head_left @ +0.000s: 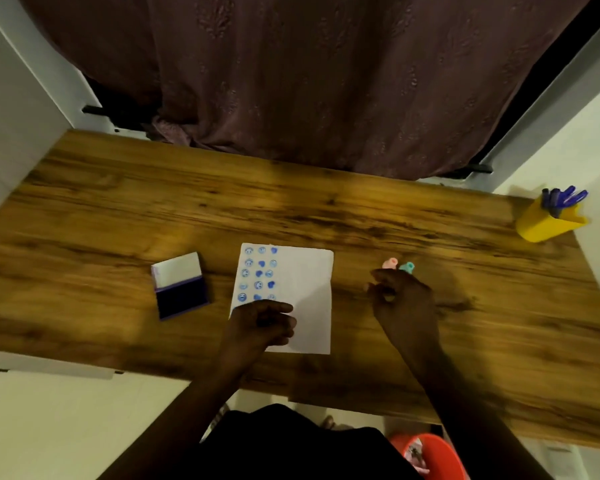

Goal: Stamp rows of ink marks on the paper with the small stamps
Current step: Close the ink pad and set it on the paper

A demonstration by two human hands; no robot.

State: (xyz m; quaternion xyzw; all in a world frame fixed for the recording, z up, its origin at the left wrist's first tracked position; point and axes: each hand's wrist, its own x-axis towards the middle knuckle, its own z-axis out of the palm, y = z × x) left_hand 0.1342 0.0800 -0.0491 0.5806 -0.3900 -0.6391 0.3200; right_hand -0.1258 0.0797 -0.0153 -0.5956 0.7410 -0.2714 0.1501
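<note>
The head view looks down on a wooden table (326, 216) with a white sheet of paper (302, 271) lying near its front edge. The left part of the sheet carries three columns of blue ink marks (258, 273), round smiling faces mixed with hearts, in about five rows; the right part is bare. No writing or brand can be read anywhere, neither on the paper nor on the other things.

The left hand (260, 323) rests on the lower left of the paper with its fingers curled loosely inward; whether it holds anything cannot be told. The right hand (400, 299) is over the bare table just right of the sheet, its fingers bunched together; whether it grips something cannot be told either. Just beyond its fingertips stand a pink stamp (390, 263) and a teal stamp (407, 267), side by side and close to the hand.

Left of the paper lies an open ink pad (182, 297), its dark pad facing up and its white lid (177, 270) folded back. At the far right corner of the table a yellow holder (544, 225) stands with blue pens (563, 199) in it. A dark curtain (309, 81) hangs behind the table, and an orange bucket (433, 455) sits below its front edge.
</note>
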